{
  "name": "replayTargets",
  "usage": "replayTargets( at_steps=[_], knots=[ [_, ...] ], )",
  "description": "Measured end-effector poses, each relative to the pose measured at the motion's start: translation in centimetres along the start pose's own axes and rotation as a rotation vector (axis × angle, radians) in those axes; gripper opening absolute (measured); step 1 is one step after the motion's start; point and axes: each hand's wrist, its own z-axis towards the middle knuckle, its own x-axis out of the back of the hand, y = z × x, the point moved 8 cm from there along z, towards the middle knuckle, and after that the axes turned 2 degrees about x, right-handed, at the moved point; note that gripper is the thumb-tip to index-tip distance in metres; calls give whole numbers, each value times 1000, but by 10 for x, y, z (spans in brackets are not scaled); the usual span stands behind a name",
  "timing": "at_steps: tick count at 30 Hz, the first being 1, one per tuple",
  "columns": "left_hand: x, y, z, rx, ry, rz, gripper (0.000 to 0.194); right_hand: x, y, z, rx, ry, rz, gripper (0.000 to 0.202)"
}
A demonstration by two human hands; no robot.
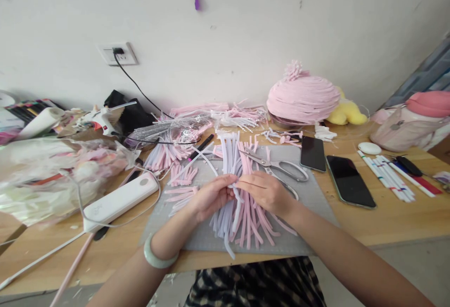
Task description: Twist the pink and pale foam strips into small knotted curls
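My left hand (218, 195) and my right hand (264, 190) meet over the middle of a grey cutting mat (312, 204). Both pinch a pale twisted pipe cleaner (238, 204), whose bent end hangs below the fingertips. Under the hands lie lavender pipe cleaners (230, 150) and, to their right, a fan of pink pipe cleaners (251, 225). A pair of scissors (269, 164) rests partly open behind my right hand. Short pink bundled pieces (184, 174) lie left of the fingers. The exact grip point is partly hidden by the fingers.
Two phones (312, 153) lie at the right, near several white markers (390, 175). A pink fuzzy dome (302, 98) stands at the back. On the left are a white power strip (121, 201), a plastic bag (63, 175) and a glue gun (103, 120) with cables.
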Motion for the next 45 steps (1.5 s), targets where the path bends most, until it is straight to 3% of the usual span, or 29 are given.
replayTargets(
  at_steps=[5,11,15,18,22,24,26,27,29,32,35,38,45],
  knots=[
    [-3,13,-1,-146,-16,112,19,-3,7,-1,-107,3,-52,17],
    [9,25,-4,-354,198,404,22,-11,13,-1,-208,-26,-83,17],
    [6,31,-10,-496,294,661,16,-15,15,-1,-292,-41,10,17],
    [1,34,-15,-589,342,835,13,-17,26,-4,-516,7,244,12],
    [-3,36,-23,-701,383,1067,10,-38,47,-23,-1026,69,772,11],
    [-8,38,-27,-801,347,1178,7,-60,44,-34,-1254,11,1139,15],
    [-13,38,-30,-880,298,1236,5,-75,35,-38,-1352,-104,1415,18],
    [-12,39,-30,-880,287,1228,4,-77,34,-38,-1353,-141,1454,19],
    [-7,40,-25,-809,293,1134,6,-69,42,-37,-1270,-111,1284,19],
    [0,37,-13,-638,258,859,13,-40,49,-23,-941,-39,719,13],
    [1,29,-3,-472,156,603,18,-31,32,-11,-633,-130,336,12],
    [1,26,-1,-402,150,531,21,-31,25,-9,-528,-184,165,14],
    [3,18,0,-281,142,482,27,-27,21,-4,-330,-217,7,19]
  ],
)
